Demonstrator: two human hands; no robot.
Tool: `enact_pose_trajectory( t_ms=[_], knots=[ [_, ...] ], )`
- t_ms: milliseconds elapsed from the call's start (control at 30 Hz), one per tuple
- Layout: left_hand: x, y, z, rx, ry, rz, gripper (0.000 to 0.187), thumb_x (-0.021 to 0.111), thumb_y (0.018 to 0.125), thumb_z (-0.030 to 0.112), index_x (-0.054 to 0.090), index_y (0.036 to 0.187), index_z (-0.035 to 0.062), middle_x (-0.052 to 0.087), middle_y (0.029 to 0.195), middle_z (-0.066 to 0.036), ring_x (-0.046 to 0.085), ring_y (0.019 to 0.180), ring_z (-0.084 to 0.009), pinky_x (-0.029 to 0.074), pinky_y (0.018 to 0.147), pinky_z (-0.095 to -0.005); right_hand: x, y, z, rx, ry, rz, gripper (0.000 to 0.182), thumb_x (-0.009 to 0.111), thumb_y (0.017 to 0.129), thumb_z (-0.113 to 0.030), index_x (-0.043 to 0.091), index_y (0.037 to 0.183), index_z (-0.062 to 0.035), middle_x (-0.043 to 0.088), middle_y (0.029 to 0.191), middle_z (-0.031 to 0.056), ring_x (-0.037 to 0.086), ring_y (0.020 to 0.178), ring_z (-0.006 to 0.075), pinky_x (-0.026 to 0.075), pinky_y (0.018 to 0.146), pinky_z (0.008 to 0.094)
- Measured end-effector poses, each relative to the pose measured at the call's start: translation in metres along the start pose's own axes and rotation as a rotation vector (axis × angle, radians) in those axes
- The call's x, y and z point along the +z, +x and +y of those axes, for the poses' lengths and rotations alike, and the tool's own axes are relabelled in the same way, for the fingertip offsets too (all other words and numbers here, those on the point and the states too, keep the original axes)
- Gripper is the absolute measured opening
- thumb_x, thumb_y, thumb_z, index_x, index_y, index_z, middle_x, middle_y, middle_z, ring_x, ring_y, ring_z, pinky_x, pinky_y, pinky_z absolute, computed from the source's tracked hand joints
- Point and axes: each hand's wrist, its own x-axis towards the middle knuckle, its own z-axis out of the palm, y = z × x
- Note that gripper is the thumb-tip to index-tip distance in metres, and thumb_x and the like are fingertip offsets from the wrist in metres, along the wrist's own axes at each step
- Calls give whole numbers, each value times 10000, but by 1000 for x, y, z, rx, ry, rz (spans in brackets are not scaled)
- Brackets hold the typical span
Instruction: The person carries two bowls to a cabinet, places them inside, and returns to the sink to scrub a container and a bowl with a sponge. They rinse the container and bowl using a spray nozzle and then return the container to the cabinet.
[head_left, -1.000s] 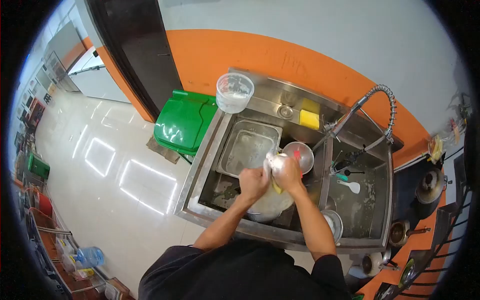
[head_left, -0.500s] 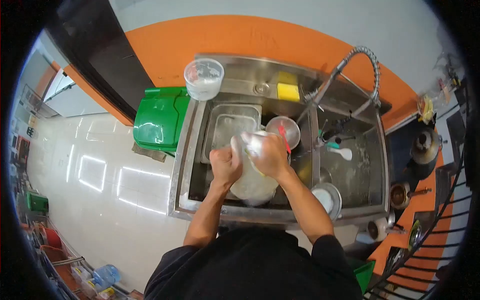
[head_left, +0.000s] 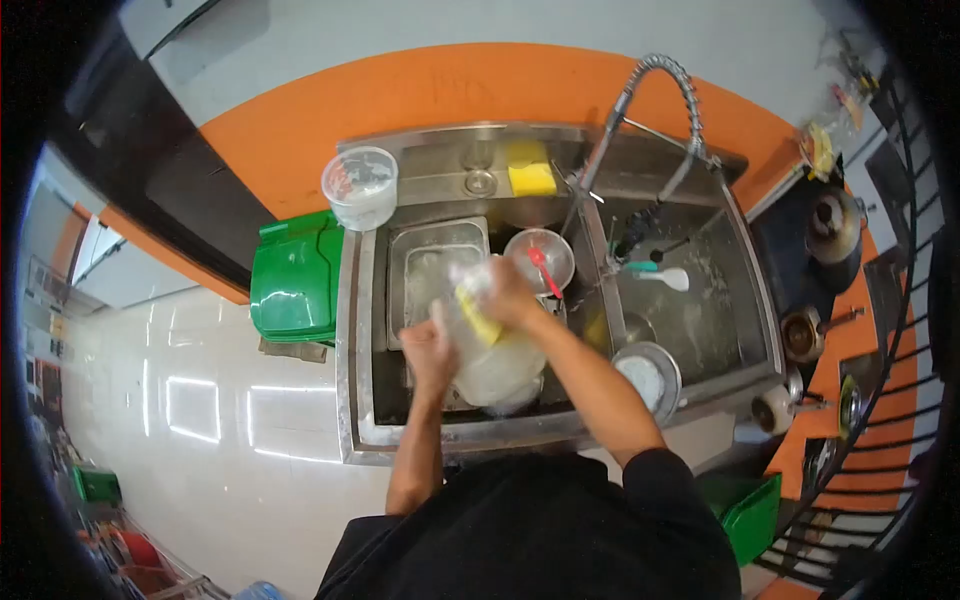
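Note:
My left hand (head_left: 428, 350) is closed on the near-left rim of a translucent round plastic container (head_left: 498, 373), which is tilted over the left sink basin. In my right hand (head_left: 510, 297), a yellow sponge (head_left: 480, 320) is pressed to the container; white suds cover the fingers, which are blurred by motion. Behind the hands lies a rectangular metal pan (head_left: 412, 245) in the same basin. To the right of it sits a metal bowl (head_left: 555, 248) with a red-handled utensil (head_left: 541, 268) across it.
A clear tub (head_left: 360, 190) stands on the sink's back-left corner. Another yellow sponge (head_left: 532, 180) rests on the back ledge. A coiled spray faucet (head_left: 690, 95) arches over the right basin, which holds a white ladle (head_left: 676, 279). A metal bowl (head_left: 648, 380) sits at the front edge.
My right hand has shifted over the container, and more of the yellow sponge shows. My left hand stays on the rim. The whole view has turned slightly.

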Motion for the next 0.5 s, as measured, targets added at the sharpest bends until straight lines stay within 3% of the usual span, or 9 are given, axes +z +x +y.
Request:
enact_pose_trajectory(
  t_ms=[33,67,100,167,233,333,400,433,500],
  knots=[
    [-15,-5,4,-159,-86,-55,550,623,959,328,429,485,126,406,484,67,346,429,-55,249,410,-316,12,-3,54,118,193,-14,225,641,869,-276,696,862,-57,681,753,188,652,604,362,487,523,415],
    [-19,-1,0,-268,-477,-4,534,624,963,327,440,503,128,433,502,62,359,447,-37,240,415,-276,3,-4,41,322,695,-30,236,634,876,-277,690,841,-50,682,757,196,652,603,359,490,526,411],
    [-18,3,-6,-246,-565,-37,510,626,967,313,466,523,120,452,521,57,362,469,-27,244,422,-250,-5,-5,29,547,1185,60,250,628,883,-279,685,821,-44,683,762,204,651,601,356,494,529,407],
    [-9,-1,-12,-275,-338,-54,572,607,989,304,405,480,137,391,490,85,292,471,-20,191,420,-264,-10,0,9,747,700,-37,306,605,905,-297,710,809,-27,655,646,78,650,611,192,506,554,388],
    [14,-13,-4,93,210,-110,570,606,988,295,408,481,128,380,490,80,297,471,-23,202,425,-265,18,-12,-17,-59,-312,-71,266,652,857,-266,723,928,-20,662,672,104,672,721,198,521,657,366],
    [4,-12,-13,-89,-181,-20,562,609,977,310,452,479,103,401,480,70,336,459,-61,267,426,-285,-5,-7,-21,-141,-288,-80,253,641,892,-277,724,947,-44,671,726,54,643,692,146,510,635,333],
    [-14,-7,-11,-384,-535,78,535,617,972,335,480,512,98,457,501,47,390,454,-80,310,420,-295,8,-3,58,610,1002,-93,278,620,930,-325,714,1017,-79,670,792,9,632,672,125,504,618,317],
    [-5,0,22,-536,-733,182,496,618,973,364,510,570,96,515,559,13,466,474,-78,367,433,-286,18,-6,72,605,1009,-88,278,620,930,-325,714,1017,-79,670,792,9,632,672,125,504,618,317],
    [-20,-1,-56,-532,-707,-10,492,546,996,446,644,757,27,637,706,-68,611,588,-151,503,549,-314,31,-13,85,574,1162,164,335,624,939,-391,695,1063,-87,656,821,-8,614,642,115,502,599,309]
  ],
)
